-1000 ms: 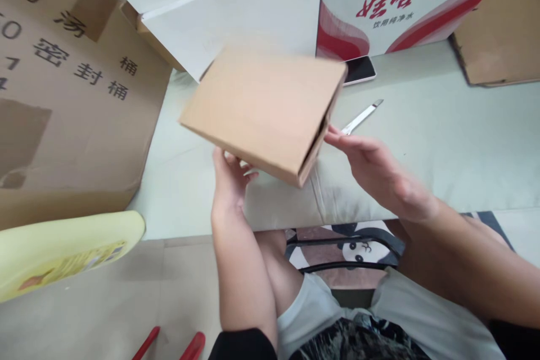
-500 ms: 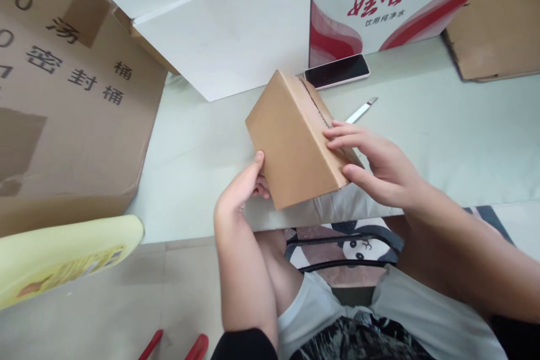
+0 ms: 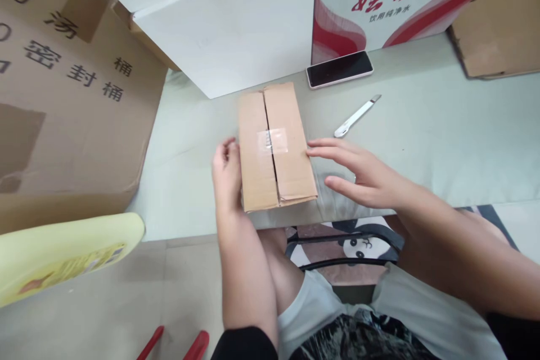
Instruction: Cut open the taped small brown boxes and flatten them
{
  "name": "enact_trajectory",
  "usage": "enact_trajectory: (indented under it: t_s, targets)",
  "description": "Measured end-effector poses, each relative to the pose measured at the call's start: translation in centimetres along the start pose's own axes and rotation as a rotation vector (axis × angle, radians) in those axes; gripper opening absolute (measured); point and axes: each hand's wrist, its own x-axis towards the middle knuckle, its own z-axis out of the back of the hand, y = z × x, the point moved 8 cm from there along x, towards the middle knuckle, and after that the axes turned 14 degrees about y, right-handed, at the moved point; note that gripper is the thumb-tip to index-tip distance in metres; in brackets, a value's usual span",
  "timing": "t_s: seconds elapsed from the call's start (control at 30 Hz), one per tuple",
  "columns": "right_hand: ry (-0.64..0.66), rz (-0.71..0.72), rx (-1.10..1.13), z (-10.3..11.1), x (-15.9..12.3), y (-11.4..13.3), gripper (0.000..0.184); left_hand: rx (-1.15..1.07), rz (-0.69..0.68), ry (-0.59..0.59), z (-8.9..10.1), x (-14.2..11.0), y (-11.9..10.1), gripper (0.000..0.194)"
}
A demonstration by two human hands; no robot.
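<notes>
A small brown cardboard box (image 3: 291, 174) lies on the pale cloth surface, its top seam facing up with clear tape (image 3: 278, 139) across the middle. My left hand (image 3: 228, 174) is at the box's left side, fingers loosely bent and partly blurred, not wrapped round it. On the other side, my right hand (image 3: 358, 171) is open, with its outstretched fingertips at the box's right edge and the thumb apart. A white craft knife (image 3: 356, 117) with a short blade lies beyond the right hand.
A phone (image 3: 340, 69) lies behind the box, before a white and red carton (image 3: 379, 28). A plain white box (image 3: 236, 34) stands at the back. Left are a large brown carton (image 3: 84, 140) and a yellow container (image 3: 71, 253). Flattened cardboard (image 3: 498, 28) is at far right.
The box was held tilted up with its plain side showing; now it lies down with the taped seam upward. My left hand has loosened its hold, and my right hand has shifted left.
</notes>
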Motion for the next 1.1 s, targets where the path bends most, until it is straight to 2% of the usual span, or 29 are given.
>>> enact_trajectory:
  t_s: [0.07, 0.17, 0.27, 0.37, 0.43, 0.5, 0.6, 0.67, 0.73, 0.87, 1.0, 1.1]
  targets:
    - [0.071, 0.014, 0.026, -0.9, 0.3, -0.1, 0.053, -0.091, -0.173, -0.023, 0.3, -0.2, -1.5, 0.064]
    - [0.123, -0.062, 0.037, -1.8, 0.6, -2.0, 0.053, -0.018, -0.362, 0.180, -1.1, -0.4, -3.6, 0.063]
    - [0.006, -0.329, -0.133, -0.4, 0.2, -6.4, 0.045, 0.131, -0.372, 0.274, -1.7, -0.5, -3.8, 0.053]
    - [-0.105, -0.636, -0.402, 2.2, -1.5, -10.7, 0.055, 0.124, -0.344, 0.268, -1.1, -0.2, -3.3, 0.050]
    - [-0.111, -0.748, -0.492, 3.4, -2.6, -12.6, 0.059, 0.124, -0.341, 0.277, -0.9, -0.1, -3.1, 0.049]
    - [-0.102, -0.790, -0.503, 4.0, -3.3, -13.5, 0.051, 0.145, -0.354, 0.283, -0.9, -0.1, -3.0, 0.049]
    - [-0.069, -0.821, -0.471, 4.2, -3.4, -13.6, 0.037, 0.227, -0.421, 0.288, -1.5, -0.5, -3.5, 0.054]
    - [-0.040, -0.827, -0.446, 3.9, -2.9, -13.3, 0.032, 0.301, -0.493, 0.300, -2.6, -1.1, -4.2, 0.061]
    - [-0.045, -0.825, -0.422, 3.8, -2.3, -12.8, 0.032, 0.365, -0.574, 0.306, -3.9, -1.8, -5.0, 0.063]
    - [-0.140, -0.823, -0.410, 4.5, -1.8, -11.8, 0.042, 0.397, -0.669, 0.309, -5.6, -2.6, -5.9, 0.055]
    - [-0.050, -0.788, -0.426, 4.5, -1.9, -10.9, 0.041, 0.373, -0.654, 0.328, -5.6, -2.5, -5.7, 0.047]
    - [0.024, -0.754, -0.465, 4.5, -2.4, -10.3, 0.042, 0.398, -0.626, 0.300, -5.1, -2.4, -5.4, 0.049]
